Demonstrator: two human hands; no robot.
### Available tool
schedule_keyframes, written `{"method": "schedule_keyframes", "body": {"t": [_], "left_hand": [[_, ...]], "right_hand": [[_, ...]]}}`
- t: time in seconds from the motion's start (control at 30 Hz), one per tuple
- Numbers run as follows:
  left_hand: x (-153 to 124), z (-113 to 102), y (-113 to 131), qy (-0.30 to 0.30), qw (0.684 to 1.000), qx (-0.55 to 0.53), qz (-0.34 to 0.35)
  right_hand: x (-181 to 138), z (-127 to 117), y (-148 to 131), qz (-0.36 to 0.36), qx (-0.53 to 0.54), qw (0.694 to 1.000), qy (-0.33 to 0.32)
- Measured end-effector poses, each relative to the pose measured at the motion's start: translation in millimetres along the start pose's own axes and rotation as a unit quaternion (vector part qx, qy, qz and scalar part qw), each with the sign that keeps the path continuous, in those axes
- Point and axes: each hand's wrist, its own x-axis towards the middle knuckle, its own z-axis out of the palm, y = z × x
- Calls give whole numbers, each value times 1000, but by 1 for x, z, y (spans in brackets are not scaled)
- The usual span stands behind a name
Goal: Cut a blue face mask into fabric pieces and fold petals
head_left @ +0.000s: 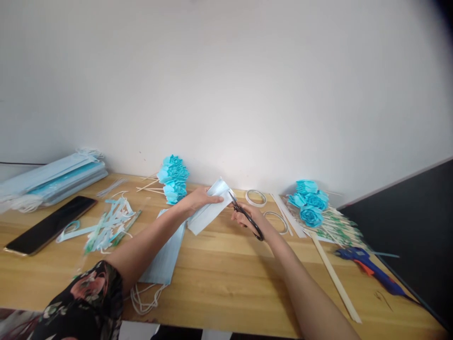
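Note:
A light-blue face mask (207, 218) is pinched in my left hand (200, 198), tilted above the table. In my right hand (244, 216) is a pair of black-handled scissors (252, 222), its blades at the mask's right edge near the top. Whether the blades are apart or closed on the material I cannot tell. Under my left forearm another blue mask (164, 259) lies flat, with its white ear loops (145, 302) toward the front edge.
At left are a mask stack (67, 174), a phone (51, 224) and cut strips (113, 222). Blue fabric flowers (173, 177) lie at the back, more flowers (311, 203) at right. Tape rolls (255, 198), a pale wooden strip (336, 278) and a glue gun (371, 269) are on the right.

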Motion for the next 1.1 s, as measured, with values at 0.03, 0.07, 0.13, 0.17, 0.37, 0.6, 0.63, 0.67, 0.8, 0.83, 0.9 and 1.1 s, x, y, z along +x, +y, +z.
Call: {"method": "schedule_keyframes", "body": {"t": [0.03, 0.07, 0.13, 0.17, 0.37, 0.6, 0.63, 0.67, 0.8, 0.83, 0.9, 1.1], "left_hand": [[-1, 0, 1, -5, 1000, 0, 0], [-1, -1, 1, -10, 1000, 0, 1], [0, -2, 0, -12, 1000, 2, 4], [1, -2, -1, -11, 1000, 3, 5], [3, -3, -4, -7, 1000, 5, 11], [3, -4, -3, -12, 1000, 4, 6], [3, -5, -3, -13, 1000, 5, 6], [3, -5, -2, -14, 1000, 6, 6], [0, -3, 1, -17, 1000, 17, 2], [-1, -3, 2, -18, 1000, 19, 2], [-2, -2, 3, -21, 1000, 18, 5], [-1, -3, 2, -19, 1000, 17, 14]], "right_hand": [[0, -1, 2, -1, -4, 1000, 1], [1, -1, 3, -4, -9, 1000, 1], [0, -3, 4, -14, -18, 1000, 1], [0, -4, 4, -19, -21, 1000, 1], [-1, -2, -2, -6, -10, 1000, -6], [-2, 2, -11, 13, 0, 1000, 10], [-2, 2, -11, 16, -1, 1000, 11], [-1, 2, -10, 18, -1, 1000, 12], [0, 1, -6, 17, -3, 1000, 13], [-1, 1, -6, 17, -4, 1000, 13], [-1, 1, -8, 20, -9, 1000, 14], [-3, 1, -16, 43, -14, 999, 18]]}}
